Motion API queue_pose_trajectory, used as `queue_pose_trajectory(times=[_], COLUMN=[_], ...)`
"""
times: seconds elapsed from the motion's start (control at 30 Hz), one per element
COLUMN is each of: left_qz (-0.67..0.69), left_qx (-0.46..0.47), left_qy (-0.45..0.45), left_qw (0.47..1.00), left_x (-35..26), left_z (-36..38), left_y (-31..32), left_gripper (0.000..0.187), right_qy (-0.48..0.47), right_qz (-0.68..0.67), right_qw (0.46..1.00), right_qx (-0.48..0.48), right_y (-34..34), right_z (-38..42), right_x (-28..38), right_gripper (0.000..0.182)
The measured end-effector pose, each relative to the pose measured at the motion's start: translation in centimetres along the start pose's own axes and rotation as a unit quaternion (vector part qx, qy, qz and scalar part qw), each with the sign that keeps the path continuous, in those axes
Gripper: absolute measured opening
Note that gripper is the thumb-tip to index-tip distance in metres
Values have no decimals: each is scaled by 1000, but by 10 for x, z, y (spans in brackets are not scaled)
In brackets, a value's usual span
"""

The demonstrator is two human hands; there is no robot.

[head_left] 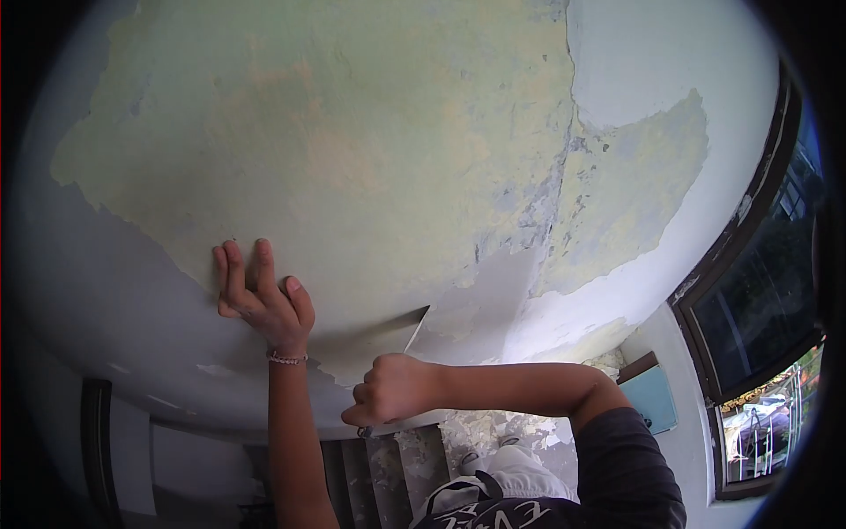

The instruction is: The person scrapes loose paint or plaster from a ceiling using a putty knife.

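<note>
On wall (pixel 352 176), L hand (pixel 269 304) has fingers spread, 3 + thumb seen, w/ 1 bracelet (pixel 287 359); R hand (pixel 388 388) is curled tight on 1 scraper (pixel 418 329), blade nr wall.

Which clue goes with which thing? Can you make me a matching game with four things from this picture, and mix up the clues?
Things:
1. Left hand
2. Right hand
3. Bracelet
4. Steps

Clues:
A. Curled into a fist around a tool
B. Dark, with pale flakes scattered on them
C. Open, with fingers spread at the patchy wall
D. Worn around a wrist

Right pairs: 1-C, 2-A, 3-D, 4-B
</note>
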State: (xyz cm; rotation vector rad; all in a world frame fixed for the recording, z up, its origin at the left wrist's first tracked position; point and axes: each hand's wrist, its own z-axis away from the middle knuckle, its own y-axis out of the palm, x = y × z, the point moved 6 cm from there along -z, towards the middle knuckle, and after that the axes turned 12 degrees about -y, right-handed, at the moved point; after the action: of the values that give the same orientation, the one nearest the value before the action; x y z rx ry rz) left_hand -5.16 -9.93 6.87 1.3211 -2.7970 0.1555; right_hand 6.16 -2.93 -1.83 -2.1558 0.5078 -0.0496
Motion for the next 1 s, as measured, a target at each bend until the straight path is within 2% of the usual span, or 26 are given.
queue_pose_trajectory(times=[0.03, 0.17, 0.27, 0.3, 0.43, 0.57, 0.7, 0.8, 0.83, 0.93, 1.0], left_qz=[0, 1, -4, 0, 15, 11, 5, 5, 0, 3, 4], left_qx=[-1, -11, -1, 0, -19, -9, -6, 2, 10, -1, -7], left_qy=[-2, -1, -5, -9, -7, -16, -3, -7, -9, -4, -3], left_qw=[1000, 1000, 1000, 1000, 1000, 1000, 1000, 1000, 1000, 1000, 1000], left_x=[0, 2, 1, 0, 4, 2, 2, 1, 1, 2, 2], left_z=[0, 1, 0, 1, 1, 1, -1, 2, 2, -1, 0], left_y=[0, 3, 1, 1, 3, 2, 3, 0, -1, 0, 2], left_gripper=[46, 46, 46, 46, 45, 45, 45, 45, 45, 45, 45], right_qy=[7, -36, 31, 35, -12, 44, 17, 43, 106, 98, 40], right_qz=[20, 60, 7, 14, 49, 21, 28, 50, 0, 18, 46], right_qw=[999, 998, 999, 999, 998, 999, 999, 997, 994, 995, 998], right_qx=[24, -3, -6, 11, -27, 4, -6, -28, -2, -20, -23], right_y=[3, -13, -9, -2, -15, -2, -10, -5, -2, -7, -17], right_z=[-1, -17, -2, -5, -26, -8, -29, -23, -8, -6, -20], right_x=[2, 38, -5, -5, 34, -10, 24, 6, -25, -13, 16], right_gripper=[14, 18, 16, 16, 13, 12, 14, 18, 20, 18, 16])
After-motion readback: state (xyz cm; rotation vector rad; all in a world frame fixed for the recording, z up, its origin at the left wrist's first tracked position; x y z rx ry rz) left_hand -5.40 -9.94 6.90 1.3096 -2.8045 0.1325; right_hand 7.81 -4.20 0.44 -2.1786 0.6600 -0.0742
